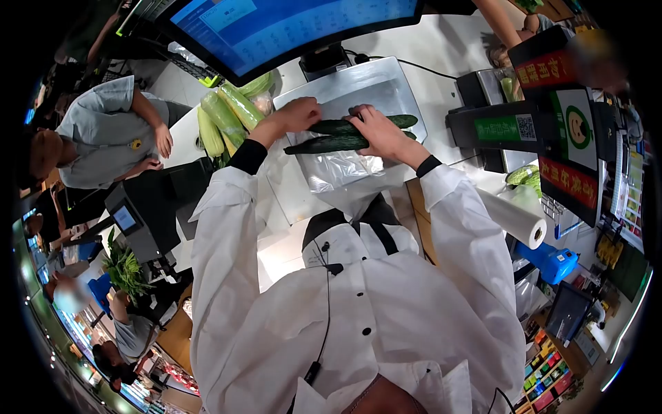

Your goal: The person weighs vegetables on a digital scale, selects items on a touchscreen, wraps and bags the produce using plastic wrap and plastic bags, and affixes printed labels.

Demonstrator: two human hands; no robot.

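Two long dark-green cucumbers (324, 143) lie side by side over a metal tray (396, 79), ahead of my chest. My right hand (379, 134) is wrapped over their middle from above. Close to the left end of the upper one, my left hand (296, 116) has its fingers curled in; whatever they hold, if anything, is hidden. A clear plastic bag (338, 171) lies crumpled below the cucumbers, at the tray's near edge.
Bagged green vegetables (224, 117) lie left of the tray. A large monitor (289, 27) stands behind it. On the right are a plastic bag roll (527, 228) and a sign stand (510, 129). A person in a grey shirt (103, 131) stands at the left.
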